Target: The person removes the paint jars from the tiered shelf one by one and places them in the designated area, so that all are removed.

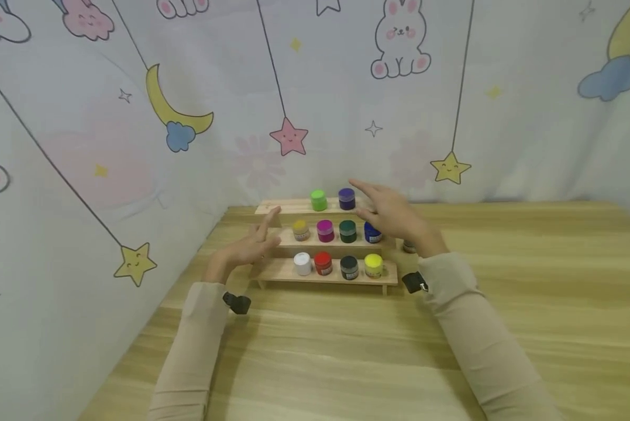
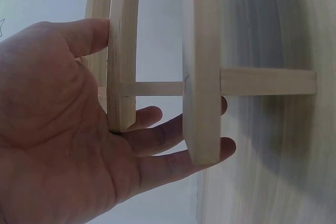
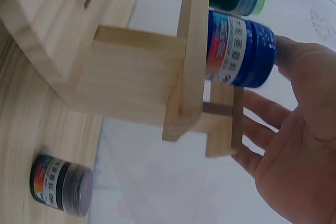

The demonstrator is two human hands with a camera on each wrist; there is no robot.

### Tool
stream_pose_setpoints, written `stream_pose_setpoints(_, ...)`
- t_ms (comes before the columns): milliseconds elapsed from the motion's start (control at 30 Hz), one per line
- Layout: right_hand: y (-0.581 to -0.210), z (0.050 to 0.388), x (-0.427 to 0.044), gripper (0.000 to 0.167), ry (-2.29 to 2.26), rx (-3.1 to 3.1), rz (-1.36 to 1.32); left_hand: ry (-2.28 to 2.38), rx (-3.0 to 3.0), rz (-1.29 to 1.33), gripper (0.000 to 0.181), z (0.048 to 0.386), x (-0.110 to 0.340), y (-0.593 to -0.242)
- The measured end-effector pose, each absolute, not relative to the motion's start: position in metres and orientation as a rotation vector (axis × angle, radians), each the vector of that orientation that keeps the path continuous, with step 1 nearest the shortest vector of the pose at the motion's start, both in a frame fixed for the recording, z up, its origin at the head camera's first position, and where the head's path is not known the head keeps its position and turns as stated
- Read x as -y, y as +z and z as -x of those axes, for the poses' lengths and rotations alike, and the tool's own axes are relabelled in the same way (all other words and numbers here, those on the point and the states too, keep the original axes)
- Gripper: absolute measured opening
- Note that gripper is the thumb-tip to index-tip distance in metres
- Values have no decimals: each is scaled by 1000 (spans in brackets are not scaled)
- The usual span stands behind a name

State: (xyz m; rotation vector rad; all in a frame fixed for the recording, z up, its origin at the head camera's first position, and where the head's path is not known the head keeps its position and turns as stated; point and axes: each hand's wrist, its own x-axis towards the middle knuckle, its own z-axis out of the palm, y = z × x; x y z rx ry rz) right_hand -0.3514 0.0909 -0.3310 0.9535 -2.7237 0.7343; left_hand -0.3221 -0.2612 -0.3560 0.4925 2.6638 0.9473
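A three-tier wooden rack [image 1: 278,270] holds several small paint jars. Light green [image 1: 319,200] and purple [image 1: 347,199] jars stand on top. Ochre, magenta [image 1: 325,231], dark green and blue [image 3: 239,51] ones are on the middle tier; white, red [image 1: 323,263], black and yellow ones are below. At the rack's left end is my left hand [image 1: 246,247], its thumb against one board's edge and its fingers extended past the board ends. My right hand [image 1: 396,215] is by the right end, spread, with the thumb near the blue jar. Some right fingertips are hidden behind a board.
Another paint jar [image 3: 62,184] with a greyish lid stands on the wooden table [image 1: 315,351], right of the rack; my right wrist partly covers it in the head view. A white cloth [image 1: 336,99] printed with stars, moons and rabbits hangs behind and to the left.
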Motion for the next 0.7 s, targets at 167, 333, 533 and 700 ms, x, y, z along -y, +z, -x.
stream_pose_setpoints(167,-332,350,-82,66,735,2753,-972,934,-2666,-488,73,322,260,-353)
stream_pose_setpoints(333,-331,347,-78,61,740,2793,-954,936,-2657,-487,73,321,260,-353)
stream_pose_setpoints(533,-330,345,-76,58,812,2782,-909,950,-2661,-493,74,324,261,-353)
stream_pose_setpoints(700,-332,348,-76,51,903,2730,-911,946,-2654,-484,74,326,263,-356)
